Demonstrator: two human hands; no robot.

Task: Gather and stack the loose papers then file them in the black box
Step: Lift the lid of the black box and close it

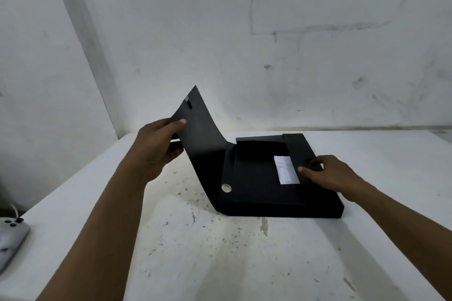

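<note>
The black box (256,205) is a flat file box lying on the white table, right of centre. Its big cover flap (200,134) stands raised and curved on the left side, pinched at its edge by my left hand (156,144). Inner black flaps are folded over the contents. Only a strip of white printed paper (286,170) shows between them. My right hand (327,173) rests fingers-down on the right inner flap (297,149), beside the paper strip. A round metal-rimmed hole (226,187) marks the box's spine.
The white table (195,252) is stained and speckled in front of the box. A grey controller-like device (11,237) lies at the table's left edge. A scuffed white wall stands close behind the table, with a corner at the left.
</note>
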